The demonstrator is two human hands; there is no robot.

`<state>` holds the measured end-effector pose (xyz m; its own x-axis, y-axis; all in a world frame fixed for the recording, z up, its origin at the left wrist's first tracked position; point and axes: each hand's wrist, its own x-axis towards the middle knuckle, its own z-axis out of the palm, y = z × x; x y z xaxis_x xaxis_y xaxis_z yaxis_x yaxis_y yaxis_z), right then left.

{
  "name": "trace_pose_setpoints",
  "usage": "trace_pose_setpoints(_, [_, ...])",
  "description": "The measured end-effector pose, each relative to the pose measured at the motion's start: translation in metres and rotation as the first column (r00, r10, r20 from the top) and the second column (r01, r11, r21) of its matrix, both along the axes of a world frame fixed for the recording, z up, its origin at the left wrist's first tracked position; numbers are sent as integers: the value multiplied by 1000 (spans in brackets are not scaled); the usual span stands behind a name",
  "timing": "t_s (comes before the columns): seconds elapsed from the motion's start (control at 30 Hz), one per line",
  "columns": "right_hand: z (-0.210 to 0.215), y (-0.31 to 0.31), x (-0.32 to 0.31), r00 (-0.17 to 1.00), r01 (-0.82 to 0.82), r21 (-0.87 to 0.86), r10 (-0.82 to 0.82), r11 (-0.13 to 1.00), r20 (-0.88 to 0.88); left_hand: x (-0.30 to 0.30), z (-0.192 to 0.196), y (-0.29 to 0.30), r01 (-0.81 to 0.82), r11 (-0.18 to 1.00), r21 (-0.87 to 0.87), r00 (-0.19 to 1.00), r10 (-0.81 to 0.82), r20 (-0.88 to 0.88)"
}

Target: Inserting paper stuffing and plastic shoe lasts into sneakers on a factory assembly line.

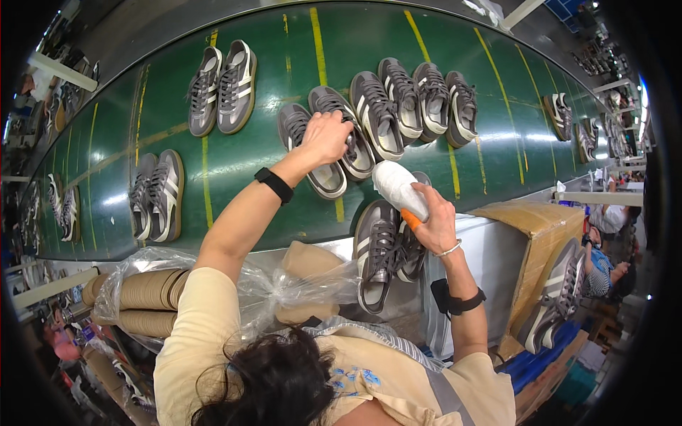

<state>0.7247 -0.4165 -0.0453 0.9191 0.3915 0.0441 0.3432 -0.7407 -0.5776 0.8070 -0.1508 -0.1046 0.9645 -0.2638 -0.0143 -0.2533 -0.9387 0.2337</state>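
My left hand [330, 138] reaches over the green belt, its fingers closed at the laces of a grey sneaker [360, 162] with pale stripes. Just left of that one, a matching sneaker [327, 181] is partly hidden under my hand and wrist. My right hand [435, 221] grips a white, rounded, wrapped-looking thing with an orange end [395, 186]; its exact kind cannot be made out. This white thing is held near the belt's front edge, close to the sneakers' heels. Below it, another sneaker [375, 248] stands at the near edge, beside one partly covered by my right hand.
Several sneakers [433, 103] stand right of my left hand. More pairs [236, 89] are on the yellow-lined belt [259, 177]. Brown curved inserts [149, 291] in clear plastic lie near left. A cardboard box [526, 220] is at right, with sneakers [554, 298] beside it.
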Motion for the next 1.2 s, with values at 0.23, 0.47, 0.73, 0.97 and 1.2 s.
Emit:
trace_pose_setpoints(0.23, [-2,7,16,997,-73,20,73,997,-13,29,-9,-3,-120,924,-364,992,100,-74])
trace_pose_setpoints(0.47, [-14,49,55,977,-56,-123,29,991,-211,15,-24,6,-6,945,-328,967,89,238])
trace_pose_setpoints(0.73, [-5,85,80,980,-25,-254,-27,967,-199,27,-15,19,183,951,-248,977,-150,149])
trace_pose_setpoints(0.97, [-55,130,94,931,-216,-484,329,848,161,38,-8,32,225,891,-395,974,-196,112])
trace_pose_setpoints(1.2, [-70,106,112,947,-313,-410,316,857,-63,42,-15,37,176,871,-459,981,-115,158])
